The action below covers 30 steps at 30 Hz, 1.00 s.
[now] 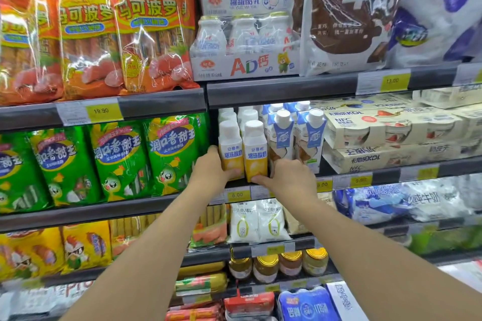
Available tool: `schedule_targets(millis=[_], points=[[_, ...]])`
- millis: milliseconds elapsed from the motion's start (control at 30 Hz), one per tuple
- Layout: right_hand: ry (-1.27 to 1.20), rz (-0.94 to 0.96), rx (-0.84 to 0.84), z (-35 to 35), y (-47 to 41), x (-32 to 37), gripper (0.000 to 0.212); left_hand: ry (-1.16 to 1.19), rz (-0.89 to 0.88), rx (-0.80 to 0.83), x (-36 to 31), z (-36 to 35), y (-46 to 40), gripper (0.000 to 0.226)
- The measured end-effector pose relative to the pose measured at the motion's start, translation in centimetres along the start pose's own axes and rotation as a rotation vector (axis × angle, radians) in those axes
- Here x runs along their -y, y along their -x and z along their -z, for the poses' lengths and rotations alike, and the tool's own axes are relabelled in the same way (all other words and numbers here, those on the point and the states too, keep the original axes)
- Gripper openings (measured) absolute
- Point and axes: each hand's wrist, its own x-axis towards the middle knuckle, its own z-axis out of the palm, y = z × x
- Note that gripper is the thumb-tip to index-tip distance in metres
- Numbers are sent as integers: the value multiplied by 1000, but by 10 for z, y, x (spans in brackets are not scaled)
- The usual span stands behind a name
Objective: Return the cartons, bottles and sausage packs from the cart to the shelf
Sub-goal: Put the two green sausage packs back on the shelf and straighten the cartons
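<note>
My left hand (pixel 210 167) wraps the outer side of the left white-capped yellow-and-white yogurt bottle (pixel 230 154), thumb across its lower front. My right hand (pixel 289 177) curls behind the right side of its twin bottle (pixel 255 155), thumb pressed under its base at the front edge of the dark shelf (pixel 378 176). I hold them from both sides so the pair stays upright and flush, labels forward, beside the blue-and-white cartons (pixel 310 135). The cart is out of view.
</note>
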Motion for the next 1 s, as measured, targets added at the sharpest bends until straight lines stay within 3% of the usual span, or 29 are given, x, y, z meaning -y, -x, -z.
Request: schedule_targets(millis=[833, 1000], points=[[-115, -87, -26, -3, 5, 5, 55, 17, -22, 43, 0, 8, 5, 51], [-231, -82, 6, 3, 11, -8, 50, 52, 10, 39, 3, 8, 8, 63]])
